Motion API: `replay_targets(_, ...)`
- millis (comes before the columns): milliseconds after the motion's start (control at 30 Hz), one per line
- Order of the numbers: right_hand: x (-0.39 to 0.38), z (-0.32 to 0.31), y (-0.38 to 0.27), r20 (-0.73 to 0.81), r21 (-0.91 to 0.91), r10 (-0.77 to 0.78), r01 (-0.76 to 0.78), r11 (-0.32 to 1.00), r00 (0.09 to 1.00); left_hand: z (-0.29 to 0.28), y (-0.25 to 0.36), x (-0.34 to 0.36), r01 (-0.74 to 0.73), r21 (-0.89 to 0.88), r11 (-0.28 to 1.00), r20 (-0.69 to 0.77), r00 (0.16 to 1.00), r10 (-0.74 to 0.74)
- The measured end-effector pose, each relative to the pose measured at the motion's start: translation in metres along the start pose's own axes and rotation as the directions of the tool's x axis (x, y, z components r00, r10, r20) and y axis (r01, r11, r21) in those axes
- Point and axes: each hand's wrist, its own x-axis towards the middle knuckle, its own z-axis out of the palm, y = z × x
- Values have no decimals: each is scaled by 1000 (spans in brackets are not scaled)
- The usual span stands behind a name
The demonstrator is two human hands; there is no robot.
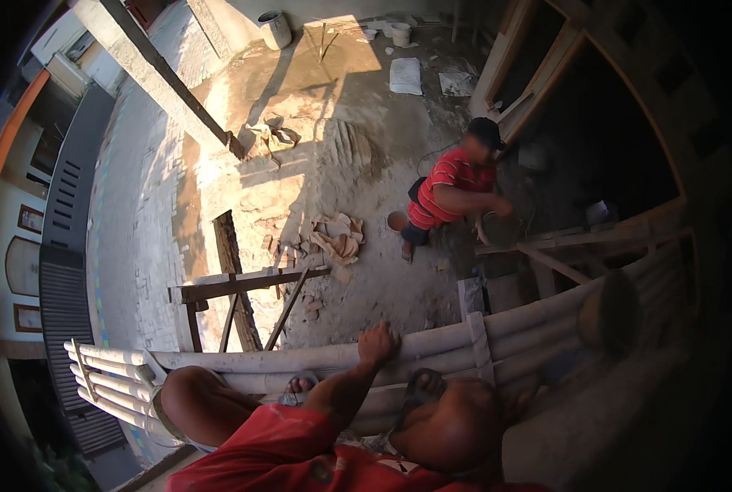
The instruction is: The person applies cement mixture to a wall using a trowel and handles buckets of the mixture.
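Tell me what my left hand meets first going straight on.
Beyond the bamboo pole, the left hand seems to have a free way over the ground, roughly toward the co-worker; depth is unclear.

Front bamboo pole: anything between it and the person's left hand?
Nothing visible. The left hand lies over the front bamboo pole and seems to rest on it. The pale crosspiece over the poles sits off to the right, and the sandalled feet are nearer the body.
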Motion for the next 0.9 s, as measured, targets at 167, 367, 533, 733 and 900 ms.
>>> replay_targets(167,-16,15,18,152,51,179,-188,981,972,-3,18,8,64,7,998,125,990,-64)
replay_targets(367,2,-16,-2,335,174,271,-342,924,902,-9,22,10,126,29,992,178,975,-129)
replay_targets(533,27,-33,-13,481,286,415,-585,759,773,-25,45,24,153,-52,987,240,961,-137)
replay_targets(733,-3,-1,9,421,416,546,-689,593,724,19,135,88,-255,-425,869,85,944,319)
replay_targets(900,2,-4,5,525,428,587,-788,443,616,70,205,150,251,-713,654,499,838,222)
